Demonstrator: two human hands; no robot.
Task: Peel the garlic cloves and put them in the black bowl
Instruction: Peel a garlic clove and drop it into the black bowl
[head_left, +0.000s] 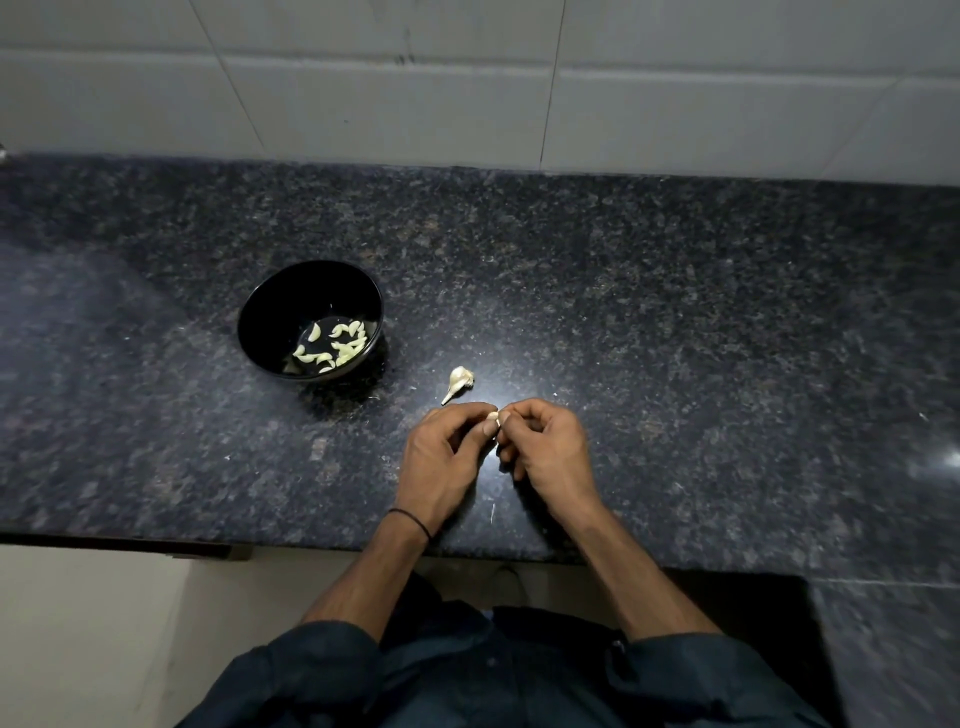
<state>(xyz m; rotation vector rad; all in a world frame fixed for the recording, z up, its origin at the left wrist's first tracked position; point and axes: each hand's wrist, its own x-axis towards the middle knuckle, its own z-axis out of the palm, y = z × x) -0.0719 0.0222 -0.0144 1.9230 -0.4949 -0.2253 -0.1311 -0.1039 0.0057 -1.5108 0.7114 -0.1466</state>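
You hold the garlic clove (492, 417) between your two hands: your left hand (441, 460) and your right hand (548, 449) both pinch it with curled fingertips. Just beyond them lies a garlic piece (460, 382) with its skin on. The black bowl (291, 301), with peeled cloves (335, 345) inside, stands to the left on the dark granite counter (675, 312), under a white tiled wall (467, 78).

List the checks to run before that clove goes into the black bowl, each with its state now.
1. Grip on the garlic clove: ok, left hand and right hand both pinch it.
2. Skin fully off: cannot tell, fingers cover most of it.
3. Stance of the black bowl: ok, upright.
4. Room in it: ok, peeled cloves cover only the bottom.
5. More to peel: ok, a garlic piece lies on the countertop beyond the hands.
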